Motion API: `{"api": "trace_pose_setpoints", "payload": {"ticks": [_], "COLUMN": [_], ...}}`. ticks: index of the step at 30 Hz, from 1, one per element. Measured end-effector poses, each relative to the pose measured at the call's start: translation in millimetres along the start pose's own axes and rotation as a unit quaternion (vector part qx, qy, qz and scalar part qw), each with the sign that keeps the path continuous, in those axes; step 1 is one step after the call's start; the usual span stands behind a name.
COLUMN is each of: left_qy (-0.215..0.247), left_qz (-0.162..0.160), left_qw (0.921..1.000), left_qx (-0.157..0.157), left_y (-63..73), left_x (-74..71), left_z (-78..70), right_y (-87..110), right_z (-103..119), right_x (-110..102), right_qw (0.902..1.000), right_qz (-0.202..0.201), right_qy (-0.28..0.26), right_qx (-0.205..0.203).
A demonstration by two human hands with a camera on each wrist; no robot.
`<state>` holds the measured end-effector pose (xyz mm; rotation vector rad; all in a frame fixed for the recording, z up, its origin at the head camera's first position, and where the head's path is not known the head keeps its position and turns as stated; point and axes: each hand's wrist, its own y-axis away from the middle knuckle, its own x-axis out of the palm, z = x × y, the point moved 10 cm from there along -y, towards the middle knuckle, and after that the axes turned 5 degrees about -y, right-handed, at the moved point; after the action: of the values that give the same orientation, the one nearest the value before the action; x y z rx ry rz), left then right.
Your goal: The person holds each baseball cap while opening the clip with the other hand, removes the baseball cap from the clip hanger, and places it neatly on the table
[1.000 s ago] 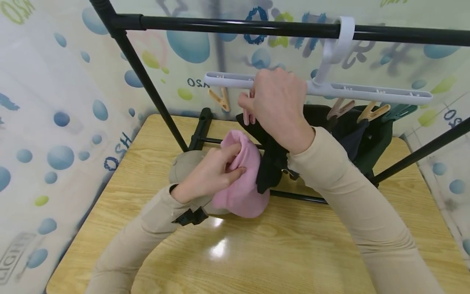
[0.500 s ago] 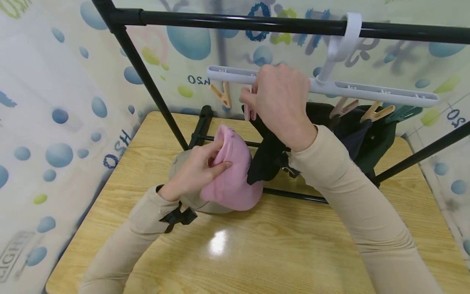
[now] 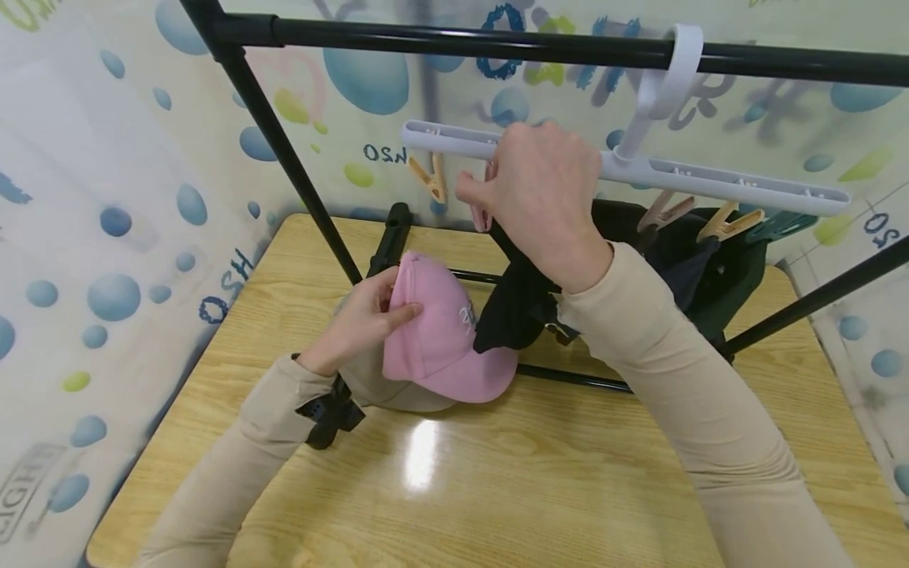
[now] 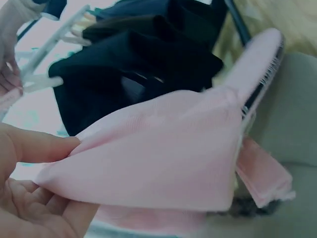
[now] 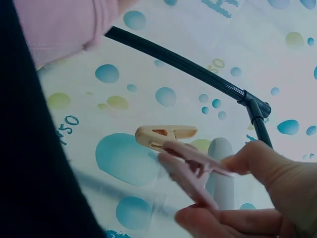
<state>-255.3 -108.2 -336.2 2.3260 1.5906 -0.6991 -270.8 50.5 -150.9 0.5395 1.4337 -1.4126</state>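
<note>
My left hand (image 3: pixel 362 319) pinches a pink baseball cap (image 3: pixel 429 339) between thumb and fingers. The cap's brim points right, and pale lettering shows on its front. In the left wrist view, the thumb (image 4: pixel 44 147) presses into the pink fabric. Up at the white hanger (image 3: pixel 738 183), my right hand (image 3: pixel 547 205) squeezes a pink clip (image 5: pixel 190 173) by its handles. Nothing shows between the clip's tips in the right wrist view. Under the pink cap lies a beige cap (image 3: pixel 365 383) on the table. A black hat (image 3: pixel 514 312) hangs below my right wrist, partly hidden by it.
A black rack's top bar (image 3: pixel 454 43) carries the hanger by its hook. One peach clip (image 3: pixel 431 180) hangs at the hanger's left end. On the right, several clips hold dark hats (image 3: pixel 735 272). The wooden table (image 3: pixel 497 489) extends toward the front, and patterned walls stand behind and beside it.
My left hand has drawn the pink cap to the left and turned it, so its lettered front and brim show. The right hand stays at the pink clip.
</note>
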Motion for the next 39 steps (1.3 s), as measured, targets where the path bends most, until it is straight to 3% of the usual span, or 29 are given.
{"api": "trace_pose_setpoints", "payload": {"ticks": [4, 8, 16, 32, 39], "left_qy": [-0.008, -0.027, -0.009, -0.012, 0.002], "left_qz": [-0.005, -0.012, 0.017, 0.014, 0.013], "left_qw": [0.9994, 0.999, 0.9966, 0.9958, 0.9959], "left_qx": [-0.032, -0.034, -0.08, -0.09, -0.089], "left_y": [2.6, 4.3, 12.9, 21.2, 19.6], "left_x": [-2.3, -5.0, -2.3, -2.8, -3.1], "left_z": [20.3, 33.8, 54.0, 60.5, 63.1], "right_y": [-0.5, -0.9, 0.5, 13.1, 40.6], "right_z": [-1, 0, 1, -9, -26], "right_x": [-1, -1, -3, -17, -38], "right_qw": [1.0, 1.0, 0.9999, 0.9993, 0.9939], "right_qz": [-0.007, -0.007, -0.01, -0.028, -0.07], "right_qy": [-0.003, -0.004, -0.008, 0.001, -0.002], "right_qx": [0.001, 0.002, -0.006, -0.024, -0.085]}}
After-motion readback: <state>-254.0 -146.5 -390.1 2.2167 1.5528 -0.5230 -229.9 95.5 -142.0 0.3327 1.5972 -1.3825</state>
